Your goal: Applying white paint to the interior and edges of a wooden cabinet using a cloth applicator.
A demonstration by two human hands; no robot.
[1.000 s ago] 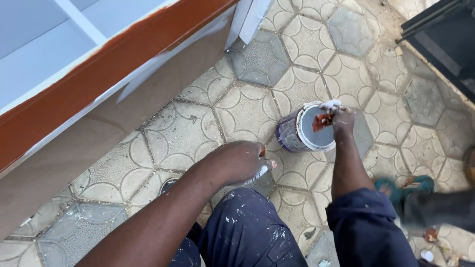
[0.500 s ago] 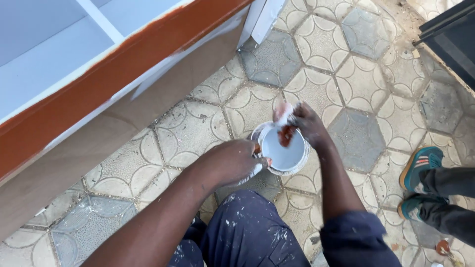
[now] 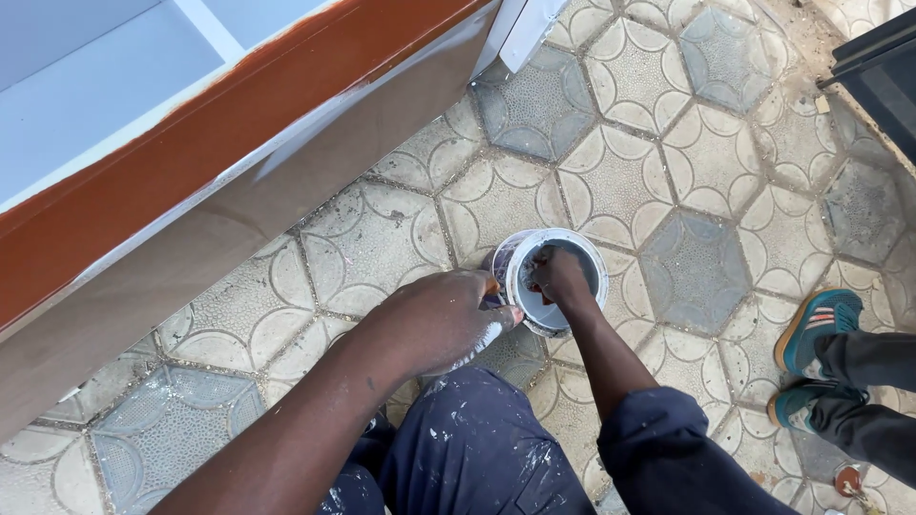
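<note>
— What changed in the last second?

— Everything centres on the paint can (image 3: 555, 278), so I'll place things from there. A second ago it sat tipped on its side further off on the paving (image 3: 697, 267), with my right hand (image 3: 558, 272) at its mouth holding a rag or brush head stained reddish-brown. Half a second ago the can stood upright close to my knees, the stained thing hovering just over the rim. Now my right hand is down inside the can, reaching into the pale paint.

— What do the fingers hold?

— The right fingers are curled downward inside the can. I take it they are closed round that stained thing, but it is hidden below the rim, so I cannot tell. My left hand (image 3: 434, 319) rests just beside the can's near-left rim, fingers bent and closed on a slim pale tool, white at the end that shows; I can't say what kind.

— So what does that mean for the work?

— My judgement: the can has been brought close and steadied, and the hand is loading up with paint.

— Anything else around?

— Up-left of the can is the cabinet (image 3: 191, 162), its edge coated reddish-brown. Well right of the can stand another person's teal shoes (image 3: 811, 324).
</note>
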